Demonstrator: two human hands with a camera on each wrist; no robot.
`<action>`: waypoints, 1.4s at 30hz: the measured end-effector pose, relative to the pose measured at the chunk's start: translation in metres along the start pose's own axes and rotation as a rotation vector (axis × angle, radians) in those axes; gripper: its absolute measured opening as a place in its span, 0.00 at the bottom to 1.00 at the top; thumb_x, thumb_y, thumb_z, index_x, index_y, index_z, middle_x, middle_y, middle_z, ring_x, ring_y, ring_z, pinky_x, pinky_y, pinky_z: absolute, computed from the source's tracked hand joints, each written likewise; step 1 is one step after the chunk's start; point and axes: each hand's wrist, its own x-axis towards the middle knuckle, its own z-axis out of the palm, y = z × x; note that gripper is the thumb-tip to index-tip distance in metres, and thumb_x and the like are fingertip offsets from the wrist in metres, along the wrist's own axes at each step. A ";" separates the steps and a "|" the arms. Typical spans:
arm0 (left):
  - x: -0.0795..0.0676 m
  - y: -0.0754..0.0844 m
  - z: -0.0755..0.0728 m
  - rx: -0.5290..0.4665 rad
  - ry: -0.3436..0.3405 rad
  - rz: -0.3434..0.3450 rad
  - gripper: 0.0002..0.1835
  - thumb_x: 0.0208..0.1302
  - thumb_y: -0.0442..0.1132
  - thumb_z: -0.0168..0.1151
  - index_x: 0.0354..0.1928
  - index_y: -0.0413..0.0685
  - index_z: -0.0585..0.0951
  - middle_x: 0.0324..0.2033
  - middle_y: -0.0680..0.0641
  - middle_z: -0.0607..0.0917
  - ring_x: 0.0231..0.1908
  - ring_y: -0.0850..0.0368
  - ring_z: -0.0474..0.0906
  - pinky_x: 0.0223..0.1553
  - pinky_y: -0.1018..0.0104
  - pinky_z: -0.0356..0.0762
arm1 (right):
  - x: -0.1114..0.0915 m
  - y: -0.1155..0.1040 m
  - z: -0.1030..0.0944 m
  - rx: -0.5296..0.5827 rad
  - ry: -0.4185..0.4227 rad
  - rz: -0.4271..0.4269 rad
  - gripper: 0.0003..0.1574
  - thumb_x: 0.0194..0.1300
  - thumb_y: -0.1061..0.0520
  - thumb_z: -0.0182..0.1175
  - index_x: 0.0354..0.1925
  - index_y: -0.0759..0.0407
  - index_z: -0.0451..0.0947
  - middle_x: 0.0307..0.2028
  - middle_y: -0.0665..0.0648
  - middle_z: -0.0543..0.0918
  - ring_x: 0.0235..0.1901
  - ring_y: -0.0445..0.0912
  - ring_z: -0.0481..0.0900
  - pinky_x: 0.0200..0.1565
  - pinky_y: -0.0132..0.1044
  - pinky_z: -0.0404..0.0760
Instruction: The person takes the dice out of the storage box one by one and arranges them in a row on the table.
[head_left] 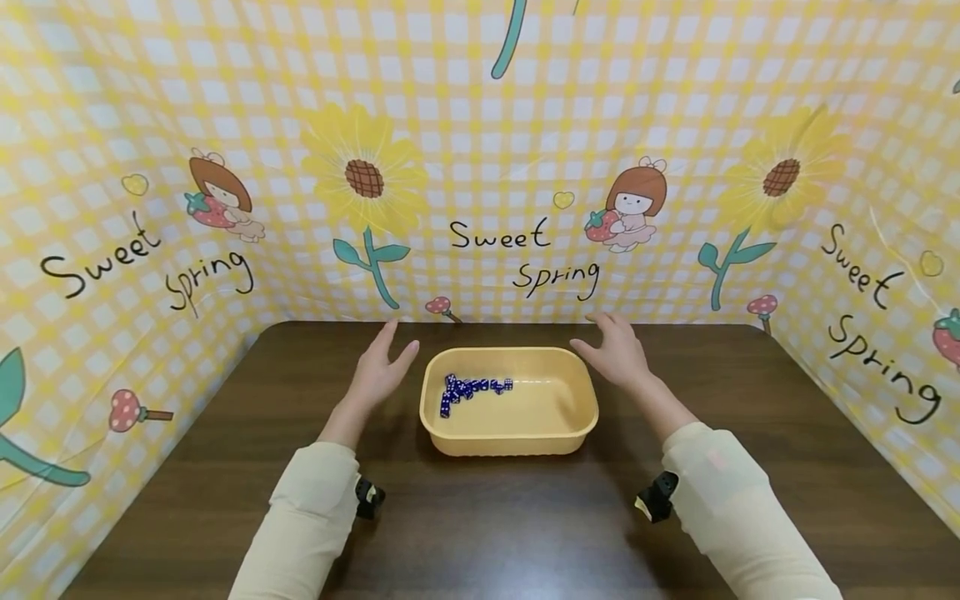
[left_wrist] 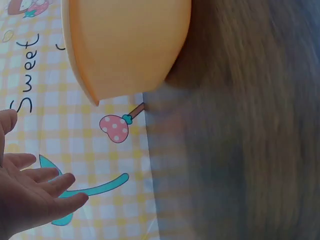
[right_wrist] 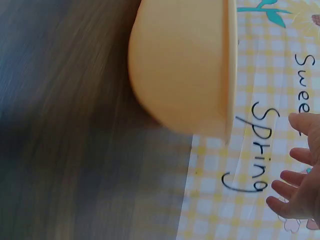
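A pale yellow plastic basin (head_left: 510,437) stands on the brown table, its outer wall large in both wrist views. Several small dark blue dice with white pips (head_left: 465,388) lie inside it, bunched toward its left and back. My left hand (head_left: 377,367) hovers to the left of the basin, fingers spread and nothing held; the left wrist view shows the same hand (left_wrist: 40,195) apart from the wall. On the basin's other side my right hand (head_left: 617,350) is raised with its fingers spread, empty and clear of the rim, as the right wrist view of the hand (right_wrist: 300,175) confirms.
The dark wooden table (head_left: 480,525) extends around the basin. A yellow checked cloth (head_left: 480,150) with flowers and lettering hangs along the table's back and both sides. Each sleeve carries a small black device at the wrist, the left one (head_left: 369,497) and the right one (head_left: 657,497).
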 end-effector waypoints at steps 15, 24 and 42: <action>-0.004 -0.010 0.017 -0.438 -0.007 -0.189 0.30 0.61 0.44 0.51 0.62 0.40 0.56 0.59 0.36 0.58 0.57 0.43 0.54 0.54 0.54 0.54 | 0.014 -0.030 0.036 0.310 0.094 0.027 0.24 0.54 0.56 0.60 0.48 0.65 0.71 0.47 0.62 0.72 0.44 0.54 0.69 0.44 0.45 0.67; -0.010 -0.019 0.036 -0.661 -0.022 -0.318 0.29 0.61 0.40 0.51 0.62 0.38 0.56 0.59 0.36 0.59 0.57 0.47 0.57 0.52 0.49 0.56 | 0.017 -0.035 0.061 0.521 0.032 0.134 0.18 0.52 0.59 0.61 0.42 0.64 0.74 0.40 0.63 0.76 0.39 0.51 0.73 0.41 0.40 0.71; -0.018 -0.029 0.055 -0.843 -0.076 -0.439 0.29 0.61 0.39 0.51 0.62 0.42 0.57 0.58 0.42 0.62 0.53 0.49 0.62 0.49 0.54 0.62 | 0.011 -0.037 0.082 0.814 -0.246 0.311 0.22 0.56 0.61 0.57 0.49 0.70 0.69 0.39 0.60 0.76 0.42 0.56 0.72 0.47 0.50 0.65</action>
